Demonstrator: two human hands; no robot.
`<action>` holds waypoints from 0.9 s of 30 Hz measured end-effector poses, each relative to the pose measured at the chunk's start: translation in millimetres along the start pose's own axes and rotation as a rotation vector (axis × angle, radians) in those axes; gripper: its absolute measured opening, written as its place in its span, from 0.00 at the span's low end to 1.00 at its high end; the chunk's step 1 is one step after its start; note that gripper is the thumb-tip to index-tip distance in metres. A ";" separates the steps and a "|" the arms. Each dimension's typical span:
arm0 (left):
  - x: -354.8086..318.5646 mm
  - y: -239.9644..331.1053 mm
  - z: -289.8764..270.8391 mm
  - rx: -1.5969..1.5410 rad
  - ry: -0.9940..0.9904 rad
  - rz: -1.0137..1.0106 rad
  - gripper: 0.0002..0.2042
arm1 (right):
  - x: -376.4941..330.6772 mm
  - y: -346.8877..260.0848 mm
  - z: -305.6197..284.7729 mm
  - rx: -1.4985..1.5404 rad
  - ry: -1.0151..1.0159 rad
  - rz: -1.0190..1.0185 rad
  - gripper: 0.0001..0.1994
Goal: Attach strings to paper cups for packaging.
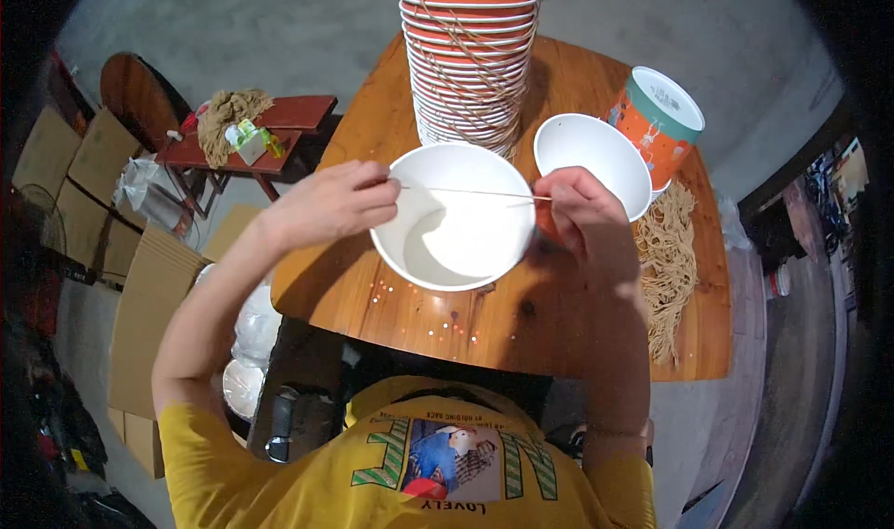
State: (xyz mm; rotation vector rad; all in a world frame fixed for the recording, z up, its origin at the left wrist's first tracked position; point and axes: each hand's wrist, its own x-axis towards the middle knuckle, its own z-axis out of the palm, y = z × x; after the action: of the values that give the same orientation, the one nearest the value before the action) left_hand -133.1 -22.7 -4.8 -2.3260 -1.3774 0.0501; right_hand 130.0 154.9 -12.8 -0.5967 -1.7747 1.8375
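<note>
My left hand (328,203) and my right hand (579,214) each pinch one end of a thin pale string (470,192), stretched taut across the mouth of a white paper bucket (454,218). The bucket rests on a round wooden table (521,319) between my hands. A second white-lined bucket (592,161) stands just behind my right hand. A tall stack of orange and white buckets (470,59) with string handles rises behind the first one.
An orange and teal bucket (657,124) lies tilted at the right. A bundle of tan strings (668,264) lies on the table's right side. At the left are a small red wooden bench (279,124) with more string and flattened cardboard boxes (149,296).
</note>
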 end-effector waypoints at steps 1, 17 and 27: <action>-0.1 -7.7 1.8 0.044 0.009 0.044 0.07 | -5.2 -1.9 -6.8 0.011 0.037 0.022 0.08; 78.9 98.3 -24.6 -1.389 0.584 -0.790 0.14 | -27.8 -2.9 20.3 0.338 -0.188 -0.113 0.29; 91.8 125.6 -40.1 -2.095 0.290 -0.941 0.07 | -52.4 -11.0 23.5 0.075 -0.155 -0.234 0.25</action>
State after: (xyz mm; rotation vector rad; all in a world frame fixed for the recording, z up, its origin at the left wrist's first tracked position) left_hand 27.1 -10.9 0.5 -1.7120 -2.5726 -2.9817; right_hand 156.2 103.6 -2.6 -0.2118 -1.7795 1.8187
